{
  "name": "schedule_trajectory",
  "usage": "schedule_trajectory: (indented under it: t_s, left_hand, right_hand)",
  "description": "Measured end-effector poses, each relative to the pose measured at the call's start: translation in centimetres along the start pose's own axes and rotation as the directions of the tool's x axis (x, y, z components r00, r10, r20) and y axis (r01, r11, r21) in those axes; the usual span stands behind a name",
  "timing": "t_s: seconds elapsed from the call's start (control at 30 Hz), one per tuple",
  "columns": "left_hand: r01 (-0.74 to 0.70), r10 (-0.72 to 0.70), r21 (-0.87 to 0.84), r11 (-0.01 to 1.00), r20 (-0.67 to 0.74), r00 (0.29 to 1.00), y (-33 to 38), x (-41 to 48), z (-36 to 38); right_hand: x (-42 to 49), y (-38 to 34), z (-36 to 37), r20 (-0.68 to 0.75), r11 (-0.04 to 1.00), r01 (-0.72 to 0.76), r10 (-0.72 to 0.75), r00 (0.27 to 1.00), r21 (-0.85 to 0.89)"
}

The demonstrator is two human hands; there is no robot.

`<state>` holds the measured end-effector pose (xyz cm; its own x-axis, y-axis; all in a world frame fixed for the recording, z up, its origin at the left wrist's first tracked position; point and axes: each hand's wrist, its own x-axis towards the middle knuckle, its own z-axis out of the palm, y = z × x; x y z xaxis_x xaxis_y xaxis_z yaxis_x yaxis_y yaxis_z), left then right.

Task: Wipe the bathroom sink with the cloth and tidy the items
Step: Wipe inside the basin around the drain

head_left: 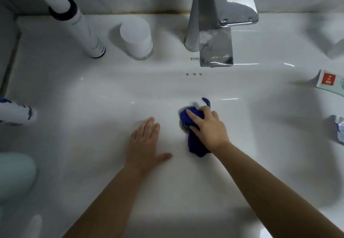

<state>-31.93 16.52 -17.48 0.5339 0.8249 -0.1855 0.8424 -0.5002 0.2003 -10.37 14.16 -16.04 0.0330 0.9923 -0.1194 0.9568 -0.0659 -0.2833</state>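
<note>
The right hand point(206, 126) curls its fingers round the crumpled blue cloth point(194, 144), pressing it on the drain point(181, 125) of the white ceramic sink point(93, 107). The left hand point(145, 142) lies flat, fingers straight, at the cloth's 9 o'clock. A square chrome faucet point(216, 48) stands at 12 o'clock.

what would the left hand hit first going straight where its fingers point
Likely the white ceramic sink's back wall near the three small overflow holes; nothing lies before the left hand.
</note>
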Motion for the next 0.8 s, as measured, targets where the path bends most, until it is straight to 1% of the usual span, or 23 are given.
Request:
schedule_trajectory:
  t_s: [0.07, 0.1, 0.17, 0.2, 0.23, 0.27, 0.33, 0.37, 0.4, 0.43, 0.5, 0.57, 0.63, 0.67, 0.7, 0.73, 0.8]
  left_hand:
    - [0.008, -0.009, -0.026, 1.000, -0.008, 1.000, 0.1, 0.0, -0.2]
    - [0.011, -0.011, -0.039, 0.999, -0.006, 1.000, 0.1, 0.1, -0.3]
    - [0.016, -0.016, -0.047, 0.999, -0.002, 1.000, 0.1, 0.2, -0.3]
    - [0.017, -0.017, -0.048, 0.999, 0.000, 1.000, 0.2, 0.3, -0.4]
    - [0.018, -0.018, -0.050, 0.999, 0.002, 1.000, 0.2, 0.3, -0.4]
    - [0.020, -0.020, -0.048, 0.999, 0.001, 1.000, 0.2, 0.3, -0.4]
    - [0.016, -0.016, -0.042, 0.999, -0.018, 1.000, 0.1, 0.3, -0.1]
    - [0.009, -0.010, -0.040, 0.999, -0.030, 0.999, 0.0, 0.3, 0.1]
    - [0.003, -0.005, -0.039, 0.999, -0.038, 0.999, -0.2, 0.2, 0.3]
    - [0.001, -0.002, -0.039, 0.999, -0.041, 0.999, -0.2, 0.2, 0.4]
    - [0.004, -0.005, -0.037, 0.999, -0.039, 0.999, -0.2, 0.3, 0.5]
    - [0.017, -0.018, -0.042, 0.999, -0.023, 1.000, -0.1, 0.3, 0.3]
    - [0.027, -0.027, -0.047, 0.999, -0.007, 1.000, 0.0, 0.3, 0.1]
    - [0.027, -0.028, -0.048, 0.998, 0.000, 1.000, 0.1, 0.3, 0.1]
    - [0.030, -0.029, -0.046, 0.998, 0.006, 1.000, 0.1, 0.3, 0.1]
    - [0.033, -0.033, -0.042, 0.999, 0.010, 0.999, 0.2, 0.4, 0.0]
    - [0.033, -0.033, -0.023, 0.999, 0.003, 0.999, 0.1, 0.4, 0.0]
  right_hand:
    - [-2.2, 3.4, -1.1, -0.109, 0.994, -0.109, 0.112, 0.988, 0.028]
    - [-3.1, 5.0, -1.4, -0.134, 0.984, -0.176, 0.180, 0.975, 0.037]
    - [-4.2, 5.7, -1.2, -0.151, 0.942, -0.327, 0.334, 0.930, 0.070]
    - [-4.4, 5.0, -0.5, -0.201, 0.928, -0.366, 0.371, 0.906, 0.067]
    - [-4.4, 3.9, 0.2, -0.247, 0.930, -0.367, 0.364, 0.898, 0.037]
    - [-4.2, 2.7, 1.0, -0.258, 0.944, -0.330, 0.320, 0.912, 0.005]
    - [-2.8, 1.7, 1.9, -0.253, 0.984, -0.171, 0.152, 0.955, -0.054]
    - [-1.6, 2.0, 2.1, -0.267, 0.992, -0.094, 0.069, 0.961, -0.083]
    - [-0.6, 2.5, 1.9, -0.289, 0.994, -0.048, 0.017, 0.957, -0.098]
    - [0.2, 3.4, 1.5, -0.323, 0.994, -0.041, 0.007, 0.946, -0.098]
    - [0.2, 5.6, 0.6, -0.396, 0.989, -0.114, 0.069, 0.916, -0.091]
    - [-1.6, 7.5, -0.2, -0.438, 0.960, -0.271, 0.216, 0.873, -0.067]
    - [-3.2, 8.4, -0.7, -0.452, 0.899, -0.436, 0.368, 0.813, -0.052]
    - [-3.6, 8.2, -0.5, -0.440, 0.880, -0.472, 0.405, 0.802, -0.051]
    - [-3.8, 7.5, -0.2, -0.423, 0.888, -0.457, 0.396, 0.815, -0.049]
    - [-3.6, 6.3, 0.3, -0.403, 0.919, -0.391, 0.341, 0.850, -0.047]
    - [-2.9, 3.6, 1.4, -0.329, 0.988, -0.150, 0.126, 0.936, -0.047]
